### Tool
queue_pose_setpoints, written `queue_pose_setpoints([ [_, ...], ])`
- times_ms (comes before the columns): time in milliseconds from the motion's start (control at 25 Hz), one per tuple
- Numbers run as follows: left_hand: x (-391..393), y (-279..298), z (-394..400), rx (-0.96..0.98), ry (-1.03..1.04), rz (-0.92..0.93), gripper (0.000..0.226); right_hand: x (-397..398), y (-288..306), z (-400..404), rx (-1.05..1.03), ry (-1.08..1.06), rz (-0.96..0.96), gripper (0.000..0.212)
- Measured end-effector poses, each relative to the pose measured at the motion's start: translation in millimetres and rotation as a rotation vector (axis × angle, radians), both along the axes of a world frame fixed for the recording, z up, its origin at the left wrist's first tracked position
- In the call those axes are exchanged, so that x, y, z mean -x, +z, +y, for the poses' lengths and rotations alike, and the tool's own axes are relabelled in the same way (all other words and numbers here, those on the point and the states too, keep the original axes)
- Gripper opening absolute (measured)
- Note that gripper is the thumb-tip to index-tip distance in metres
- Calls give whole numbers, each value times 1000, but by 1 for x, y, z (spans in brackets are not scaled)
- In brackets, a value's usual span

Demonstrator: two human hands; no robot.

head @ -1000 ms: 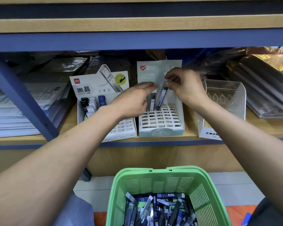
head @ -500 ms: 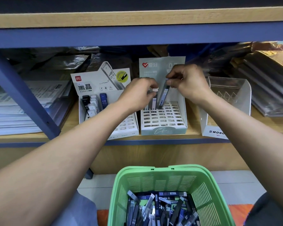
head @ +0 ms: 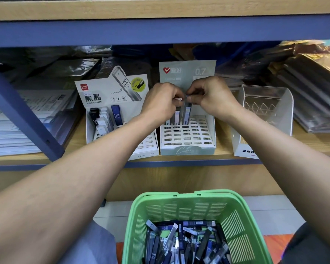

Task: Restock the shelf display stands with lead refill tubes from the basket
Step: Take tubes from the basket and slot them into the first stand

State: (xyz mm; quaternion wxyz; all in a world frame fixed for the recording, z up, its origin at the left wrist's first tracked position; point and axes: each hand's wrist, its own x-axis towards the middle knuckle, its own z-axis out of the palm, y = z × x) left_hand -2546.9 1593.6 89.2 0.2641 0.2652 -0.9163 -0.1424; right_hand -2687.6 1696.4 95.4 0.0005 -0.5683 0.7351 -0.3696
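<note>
On the shelf stands a pale green slotted display stand (head: 187,138) marked 0.7. My right hand (head: 210,97) pinches the top of a blue lead refill tube (head: 187,115) standing upright in the stand's back row. Beside it, my left hand (head: 162,102) pinches the white cap of a neighbouring tube (head: 177,117) in the same row. The two hands almost touch. Left of this stands a white stand (head: 111,111) marked HB 0.5, with several dark and white tubes. Below, a green basket (head: 194,208) holds several loose refill tubes (head: 183,242).
A clear plastic stand (head: 263,119) sits to the right on the wooden shelf (head: 303,141). Stacks of paper (head: 17,130) and wrapped packs fill both shelf ends. A blue slanted shelf brace (head: 23,111) crosses at left. An upper shelf board overhangs.
My left hand curled from flat fingers into a pinch on a tube's white cap. My right hand lowered its tube upright into the back row. Both hands drew together.
</note>
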Motion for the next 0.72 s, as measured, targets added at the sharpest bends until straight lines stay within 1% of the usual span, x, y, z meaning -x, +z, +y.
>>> queue_pose_setpoints([
  [160, 1, 0, 1, 3, 32, 7, 15, -3, -6, 0, -27, 18, 70, 7],
  [240, 2, -1, 1, 18, 42, 1, 17, -3, -10, -1, -32, -3, 47, 9],
  [320, 0, -2, 0, 30, 49, 14, 19, -2, -12, -2, -38, -26, 42, 14],
  [440, -2, -5, 0, 61, 39, -8, 19, -6, -14, 1, -10, -47, 94, 21],
  [520, -4, -4, 3, 87, 24, -25, 27, -9, -14, 5, 15, -56, 75, 28],
  [600, -10, 0, 5, 94, 6, 8, 39, -14, -16, 11, 29, -86, 54, 36],
  [640, -15, 2, 8, 105, -2, 36, 40, -18, -16, 16, 45, -108, 55, 37],
  [720, -28, 4, 20, 188, -4, 101, 37, -33, -20, 30, 119, -176, 91, 37],
])
